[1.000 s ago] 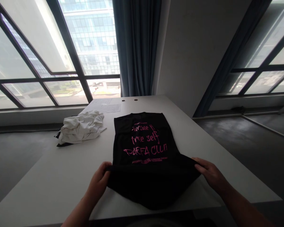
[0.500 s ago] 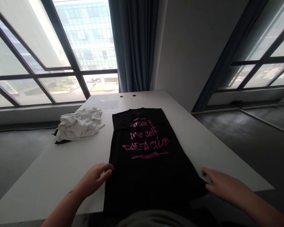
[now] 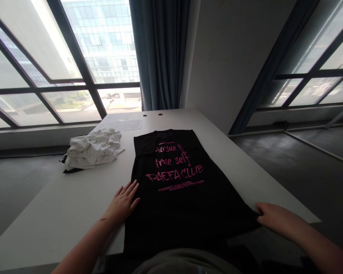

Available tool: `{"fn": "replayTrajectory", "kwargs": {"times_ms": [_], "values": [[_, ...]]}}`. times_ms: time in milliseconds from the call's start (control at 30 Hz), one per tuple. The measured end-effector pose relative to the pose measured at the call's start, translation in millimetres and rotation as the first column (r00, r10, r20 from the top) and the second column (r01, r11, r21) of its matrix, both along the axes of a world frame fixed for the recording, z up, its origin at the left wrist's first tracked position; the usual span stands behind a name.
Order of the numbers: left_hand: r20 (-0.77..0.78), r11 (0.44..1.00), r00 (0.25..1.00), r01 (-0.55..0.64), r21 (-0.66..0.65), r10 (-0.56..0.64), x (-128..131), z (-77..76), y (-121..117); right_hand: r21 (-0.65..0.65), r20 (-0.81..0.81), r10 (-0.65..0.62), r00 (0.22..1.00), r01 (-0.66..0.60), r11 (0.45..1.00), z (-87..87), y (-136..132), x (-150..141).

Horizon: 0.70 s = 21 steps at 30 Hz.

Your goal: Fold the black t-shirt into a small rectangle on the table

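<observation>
A black T-shirt (image 3: 177,209) with pink lettering lies spread on the white table (image 3: 82,198), its collar end away from me and its lower part reaching the near edge. My left hand (image 3: 122,199) rests flat at the shirt's left side, fingers stretched out, the fingertips on the cloth edge. With its fingers closed, my right hand (image 3: 270,217) pinches the lower right corner of the shirt and draws it out to the right. The sleeves are not visible, apart from what may be a folded layer at the upper left.
A crumpled white garment (image 3: 94,150) with something dark under it lies on the table's left side. Sheets of paper (image 3: 128,125) lie at the far end, near two round holes. Behind stand a blue curtain (image 3: 160,57) and windows.
My right hand has moved right, pulling the shirt's lower corner outward. My left hand has gone from a curled grip at the edge to lying flat, slightly farther up.
</observation>
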<state>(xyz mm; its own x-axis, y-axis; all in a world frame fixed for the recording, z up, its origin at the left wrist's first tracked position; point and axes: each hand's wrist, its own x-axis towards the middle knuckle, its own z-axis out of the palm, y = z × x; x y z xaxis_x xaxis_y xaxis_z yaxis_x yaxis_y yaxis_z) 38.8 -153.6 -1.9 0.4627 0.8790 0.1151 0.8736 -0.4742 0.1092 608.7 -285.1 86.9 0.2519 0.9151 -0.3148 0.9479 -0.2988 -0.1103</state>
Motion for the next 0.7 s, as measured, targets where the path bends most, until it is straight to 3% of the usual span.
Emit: {"fn": "replayTrajectory", "kwargs": {"times_ms": [100, 200, 267, 367, 467, 533, 600, 700], "values": [[0.004, 1.0, 1.0, -0.027, -0.015, 0.027, 1.6, 12.1, 0.4, -0.049, -0.046, 0.048, 0.998, -0.05, 0.998, 2.2, -5.2, 17.3], [0.011, 0.998, 0.998, -0.057, 0.0, 0.057, 11.0, 28.5, 6.2, -0.011, -0.138, 0.134, 0.981, -0.136, 0.991, 12.1, 1.9, 22.1], [0.02, 0.997, 0.997, -0.074, 0.019, 0.074, 23.6, 37.5, 16.9, 0.102, -0.119, 0.198, 0.973, -0.186, 0.977, 19.2, 18.2, 11.7], [0.039, 0.995, 0.995, -0.089, 0.053, 0.087, 51.7, 43.8, 47.6, 0.3, -0.038, 0.335, 0.942, -0.309, 0.902, 18.7, 57.5, -32.3], [0.027, 0.991, 0.991, -0.129, 0.029, 0.128, 78.7, 41.3, 89.3, 0.362, -0.046, 0.46, 0.887, -0.415, 0.835, -3.2, 102.6, -93.1], [0.017, 0.981, 0.981, -0.193, -0.032, 0.194, 88.0, 35.8, 114.4, 0.348, -0.079, 0.477, 0.875, -0.425, 0.836, -27.8, 129.4, -120.1], [0.006, 0.964, 0.967, -0.253, -0.083, 0.254, 88.5, 28.2, 131.9, 0.332, -0.069, 0.403, 0.912, -0.36, 0.872, -54.5, 150.5, -123.2], [-0.01, 0.948, 0.953, -0.302, -0.101, 0.302, 81.2, 16.1, 142.3, 0.383, 0.028, 0.248, 0.968, -0.239, 0.892, -86.5, 169.0, -86.5]]}}
